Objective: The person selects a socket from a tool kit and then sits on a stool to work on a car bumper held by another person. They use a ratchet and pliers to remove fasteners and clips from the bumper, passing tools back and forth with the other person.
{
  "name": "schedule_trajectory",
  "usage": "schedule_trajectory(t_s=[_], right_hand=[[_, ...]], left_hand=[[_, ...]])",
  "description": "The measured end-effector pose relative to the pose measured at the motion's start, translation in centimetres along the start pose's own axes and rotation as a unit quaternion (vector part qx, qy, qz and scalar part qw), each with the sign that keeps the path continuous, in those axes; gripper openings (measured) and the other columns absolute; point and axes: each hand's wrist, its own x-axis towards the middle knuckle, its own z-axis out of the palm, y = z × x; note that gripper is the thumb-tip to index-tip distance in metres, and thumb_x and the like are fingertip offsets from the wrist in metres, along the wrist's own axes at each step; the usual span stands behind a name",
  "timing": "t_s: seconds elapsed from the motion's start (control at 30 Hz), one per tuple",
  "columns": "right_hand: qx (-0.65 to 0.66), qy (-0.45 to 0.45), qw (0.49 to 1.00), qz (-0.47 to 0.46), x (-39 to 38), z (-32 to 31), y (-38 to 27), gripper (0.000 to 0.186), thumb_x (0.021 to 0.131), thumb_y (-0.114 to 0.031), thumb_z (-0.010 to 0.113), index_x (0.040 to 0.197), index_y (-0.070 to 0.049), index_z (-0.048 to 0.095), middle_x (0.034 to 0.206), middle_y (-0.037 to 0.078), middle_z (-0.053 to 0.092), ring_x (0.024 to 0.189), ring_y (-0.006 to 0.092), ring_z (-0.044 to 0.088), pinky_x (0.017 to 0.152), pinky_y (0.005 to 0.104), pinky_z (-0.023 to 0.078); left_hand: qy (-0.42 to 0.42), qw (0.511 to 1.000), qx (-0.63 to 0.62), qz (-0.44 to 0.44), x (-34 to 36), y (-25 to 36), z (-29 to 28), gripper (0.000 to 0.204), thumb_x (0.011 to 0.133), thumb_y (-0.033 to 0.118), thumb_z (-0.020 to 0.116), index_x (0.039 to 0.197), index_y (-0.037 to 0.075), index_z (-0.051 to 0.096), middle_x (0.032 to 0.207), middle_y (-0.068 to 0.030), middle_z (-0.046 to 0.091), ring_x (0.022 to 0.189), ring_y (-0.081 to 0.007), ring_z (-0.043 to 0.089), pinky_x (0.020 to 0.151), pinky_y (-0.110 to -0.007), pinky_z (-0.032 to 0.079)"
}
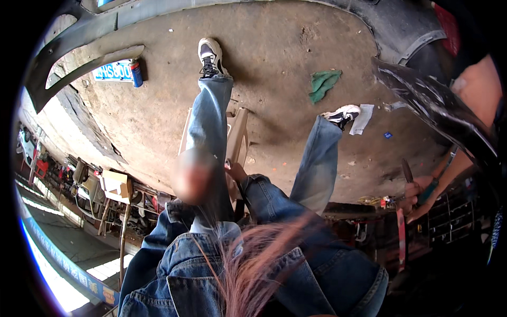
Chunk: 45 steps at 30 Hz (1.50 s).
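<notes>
My denim-sleeved right hand (234, 170) is near the middle, beside the beige plastic stool (237, 132), its fingers closed around a small dark thing I cannot make out. A blurred patch by my left sleeve (171, 216) hides whatever is there, so my left hand cannot be made out. My jeans-clad legs (206, 111) stretch forward in white-and-black sneakers (346, 115), the left beside the stool. At the right, another person's bare arms (478, 90) reach in, with hands (414, 198) around tool handles beside a glossy black curved panel (428, 100).
On the concrete floor (274, 68) lie a green cloth (323, 84), a pale paper (362, 120), a blue-and-white plate (110, 74) and a spray can (136, 74). Dark panels (338, 16) line the top. A cardboard box (117, 186) and clutter stand at the left.
</notes>
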Motion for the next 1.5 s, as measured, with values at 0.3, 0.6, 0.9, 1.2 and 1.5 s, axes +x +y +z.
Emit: schedule_trajectory(t_s=[0.3, 0.6, 0.9, 1.2, 1.5], right_hand=[[0.029, 0.077, 0.985, 0.154, -0.6, 0.6, 0.5, 0.107, 0.054, -0.064, 0.074, 0.124, 0.009, 0.04, 0.106, 0.026, 0.059, 0.102, 0.0321, 0.058, 0.087, 0.0369, 0.047], [0.068, 0.013, 0.982, 0.177, 3.3, -0.2, 6.7, 0.08, 0.055, -0.067, 0.074, 0.082, 0.007, 0.062, 0.079, 0.011, 0.063, 0.069, 0.0205, 0.061, 0.064, 0.0318, 0.048], [-0.014, 0.107, 0.971, 0.212, -3.8, -14.5, 0.1, 0.098, 0.052, -0.074, 0.07, 0.098, 0.012, 0.061, 0.096, 0.017, 0.065, 0.088, 0.0239, 0.063, 0.077, 0.0317, 0.048], [0.006, 0.216, 0.968, 0.124, -7.4, -29.6, 0.9, 0.077, 0.061, -0.065, 0.07, 0.089, 0.008, 0.064, 0.09, 0.015, 0.066, 0.08, 0.0249, 0.064, 0.073, 0.0332, 0.049], [-0.135, 0.252, 0.957, -0.053, -8.2, -30.7, -0.8, 0.069, 0.065, -0.061, 0.068, 0.086, 0.005, 0.066, 0.087, 0.016, 0.066, 0.078, 0.025, 0.064, 0.072, 0.0337, 0.049]], left_hand=[[-0.012, 0.994, 0.113, 0.008, 1.1, 0.3, -0.9, 0.014, 0.089, 0.017, 0.057, 0.084, 0.004, 0.056, 0.06, -0.0033, 0.054, 0.054, -0.0117, 0.051, 0.051, -0.027, 0.042], [0.032, 0.993, 0.115, 0.003, 1.1, -0.2, -2.0, 0.016, 0.088, 0.018, 0.059, 0.082, 0.003, 0.058, 0.06, -0.005, 0.055, 0.055, -0.0111, 0.05, 0.051, -0.028, 0.042], [0.087, 0.992, 0.083, 0.025, 0.9, 3.1, -0.2, 0.019, 0.09, 0.018, 0.056, 0.08, 0.001, 0.058, 0.058, -0.006, 0.058, 0.054, -0.0135, 0.056, 0.052, -0.028, 0.044], [0.161, 0.964, 0.061, 0.203, 8.0, 6.5, 6.2, 0.024, 0.092, 0.026, 0.055, 0.088, 0.003, 0.056, 0.057, -0.0033, 0.056, 0.037, -0.0111, 0.047, 0.037, -0.028, 0.038], [0.307, 0.838, 0.163, 0.421, 16.0, 6.3, 11.6, 0.029, 0.089, 0.028, 0.056, 0.079, 0.001, 0.058, 0.058, -0.0084, 0.059, 0.041, -0.0156, 0.053, 0.04, -0.031, 0.041]])
